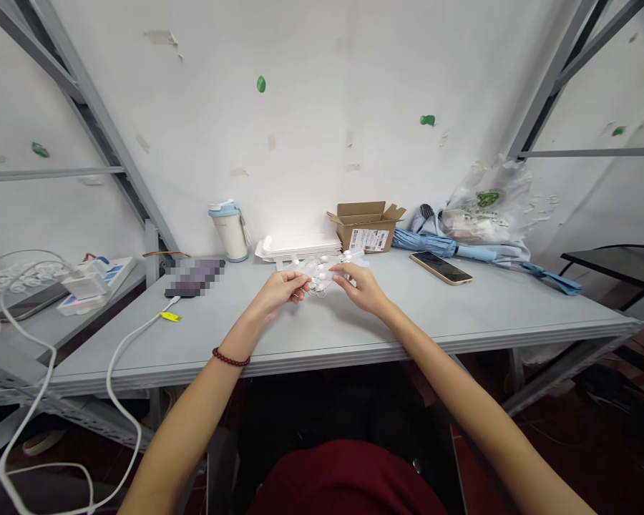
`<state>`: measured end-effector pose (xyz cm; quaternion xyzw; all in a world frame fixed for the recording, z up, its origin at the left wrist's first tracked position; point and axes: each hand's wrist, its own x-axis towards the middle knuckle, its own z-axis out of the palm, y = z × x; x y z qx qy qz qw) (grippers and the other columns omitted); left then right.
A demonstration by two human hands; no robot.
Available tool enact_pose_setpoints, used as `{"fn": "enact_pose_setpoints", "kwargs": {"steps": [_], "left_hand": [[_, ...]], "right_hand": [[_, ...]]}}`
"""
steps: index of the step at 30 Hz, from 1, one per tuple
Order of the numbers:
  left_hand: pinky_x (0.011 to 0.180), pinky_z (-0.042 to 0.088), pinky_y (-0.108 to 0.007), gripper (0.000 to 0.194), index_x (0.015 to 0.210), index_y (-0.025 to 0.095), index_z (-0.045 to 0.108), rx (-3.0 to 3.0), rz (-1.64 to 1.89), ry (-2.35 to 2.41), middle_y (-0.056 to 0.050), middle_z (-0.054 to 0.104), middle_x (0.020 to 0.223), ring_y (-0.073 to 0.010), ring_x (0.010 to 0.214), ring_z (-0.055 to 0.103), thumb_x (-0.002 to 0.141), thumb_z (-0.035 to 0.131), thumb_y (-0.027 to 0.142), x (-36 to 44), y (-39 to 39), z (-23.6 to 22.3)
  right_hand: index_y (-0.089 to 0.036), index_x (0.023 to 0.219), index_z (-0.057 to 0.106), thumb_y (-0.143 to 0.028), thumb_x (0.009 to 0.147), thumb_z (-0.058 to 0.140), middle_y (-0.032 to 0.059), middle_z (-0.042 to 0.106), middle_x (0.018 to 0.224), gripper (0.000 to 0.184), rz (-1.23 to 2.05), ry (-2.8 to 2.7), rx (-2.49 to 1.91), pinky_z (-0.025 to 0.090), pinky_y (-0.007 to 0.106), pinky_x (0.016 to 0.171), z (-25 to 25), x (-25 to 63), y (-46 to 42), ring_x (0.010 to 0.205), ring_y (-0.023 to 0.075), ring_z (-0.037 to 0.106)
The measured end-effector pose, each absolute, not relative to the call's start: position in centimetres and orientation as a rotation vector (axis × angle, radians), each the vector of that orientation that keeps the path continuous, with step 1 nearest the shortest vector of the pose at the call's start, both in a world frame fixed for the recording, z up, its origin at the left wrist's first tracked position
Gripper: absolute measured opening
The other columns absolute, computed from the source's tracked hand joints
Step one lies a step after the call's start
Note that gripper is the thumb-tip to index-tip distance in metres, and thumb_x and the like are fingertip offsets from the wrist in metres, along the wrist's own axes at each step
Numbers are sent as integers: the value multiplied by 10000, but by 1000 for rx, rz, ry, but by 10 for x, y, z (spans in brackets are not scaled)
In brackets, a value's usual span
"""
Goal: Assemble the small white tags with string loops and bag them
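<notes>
My left hand point(283, 290) is over the middle of the grey table, its thumb and forefinger pinched together. My right hand point(363, 287) reaches in from the other side with bent fingers closed on the same bunch. Between them lies a small bunch of white pieces with thin white cord point(320, 277), partly in clear plastic. The fingers cover some of it, and its exact kind is too small to tell. Just behind the bunch rests a stack of flat white boxes point(299, 247). An open brown cardboard box point(366, 230) with a printed label stands behind my right hand.
A white and blue tumbler point(230, 232) stands at the back left, near a partly blurred phone point(194, 277) on a white cable point(126, 350). To the right lie another phone point(441, 267), a folded blue umbrella point(426, 243) and a plastic bag point(486, 207). Metal posts flank the table.
</notes>
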<state>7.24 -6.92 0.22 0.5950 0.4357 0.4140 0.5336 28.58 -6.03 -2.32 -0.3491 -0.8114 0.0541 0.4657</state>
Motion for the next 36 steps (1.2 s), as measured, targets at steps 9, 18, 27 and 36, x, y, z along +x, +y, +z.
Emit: {"fn": "enact_pose_setpoints", "kwargs": {"steps": [9,18,27,36], "left_hand": [[548,381,-229,302,699,134,625,1444,980,1038,-13,604,684,-63,514,457,680,719,421,72,-69,2],[546,376,-229,307,679,130,616,1457,979,1056,-5,586,661,-64,511,461,677,714,421,73,-71,4],[512,367,-224,295,638,129,609,1534,991,1081,-19,580,623,-77,502,469,659,708,406,74,-70,2],[486,348,-233,238,601,132,602,1559,981,1077,-9,562,585,-73,471,451,652,686,348,75,-71,4]], "right_hand": [[-187,1047,658,-376,923,461,95,697,948,300,151,-1998,-882,479,327,734,-21,286,-62,833,198,621],[-172,1027,664,-341,916,468,99,701,955,281,153,-1999,-872,476,317,719,-21,285,-62,826,194,622],[-159,990,666,-266,898,487,77,699,843,228,142,-2028,-887,460,298,670,-25,281,-60,679,163,589],[-176,988,668,-217,881,492,83,707,870,210,115,-2049,-891,467,316,715,-27,275,-62,762,195,626]]}}
